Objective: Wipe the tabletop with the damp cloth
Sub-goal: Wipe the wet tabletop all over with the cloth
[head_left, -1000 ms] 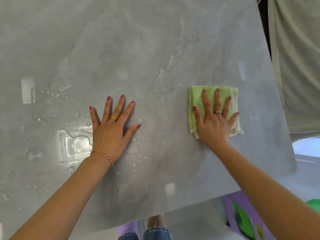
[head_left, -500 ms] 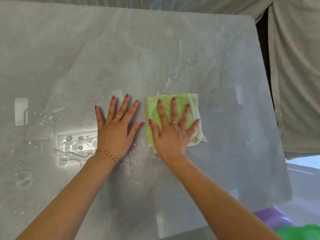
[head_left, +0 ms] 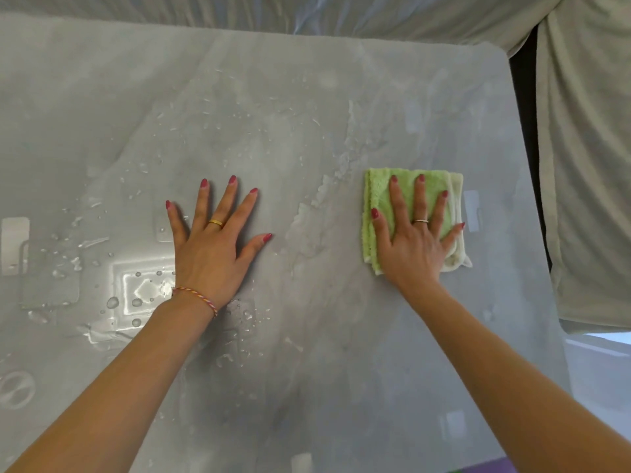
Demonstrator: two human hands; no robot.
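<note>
The right hand (head_left: 413, 240) lies flat with fingers spread and straight, pressing down on the folded green cloth (head_left: 377, 199), which sits on the right part of the grey tabletop (head_left: 307, 80), near its right edge. The left hand (head_left: 211, 244) is also flat and open, palm down on the bare surface, well apart from the cloth, holding nothing. Water droplets (head_left: 112, 302) and small puddles lie around and to the left of the left hand. A pale fabric sheet (head_left: 587, 165) hangs beyond the table's right side.
</note>
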